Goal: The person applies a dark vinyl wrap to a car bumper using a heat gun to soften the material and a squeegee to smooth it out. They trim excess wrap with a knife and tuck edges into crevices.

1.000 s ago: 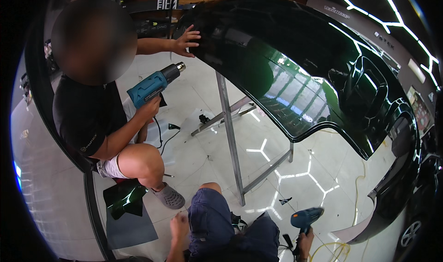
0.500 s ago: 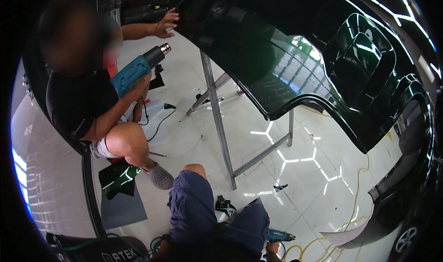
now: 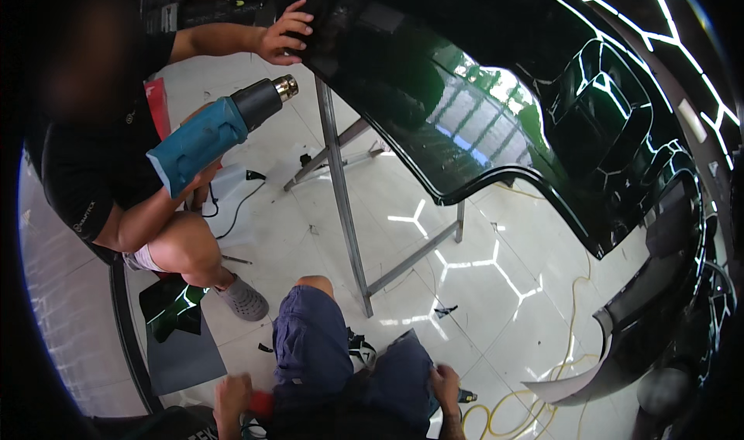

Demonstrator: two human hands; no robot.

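Observation:
At the lower left, my left hand [image 3: 232, 394] is raised beside my thigh, its fingers smeared by motion. Just right of it is a small red thing [image 3: 262, 403] whose kind I cannot make out. My right hand [image 3: 446, 385] is at the outer side of my right thigh, against the dark blue shorts [image 3: 399, 366], its fingers partly spread. Beyond it, the front of a teal and black heat gun [image 3: 467, 396] shows low down; the rest is hidden. Ahead stands a glossy dark green car body panel [image 3: 434, 122], apart from both hands.
At the left, a seated co-worker holds a larger teal heat gun [image 3: 205, 139] and touches the panel with a hand [image 3: 285, 35]. A metal stand [image 3: 341, 200] is under the panel. Yellow hose [image 3: 496, 410] coils at lower right. Film scraps [image 3: 182, 347] lie on the floor.
My left hand has come up and left. My right hand has moved up to my thigh, off the heat gun, which now shows less. The whole view has shifted; the co-worker's heat gun looks closer.

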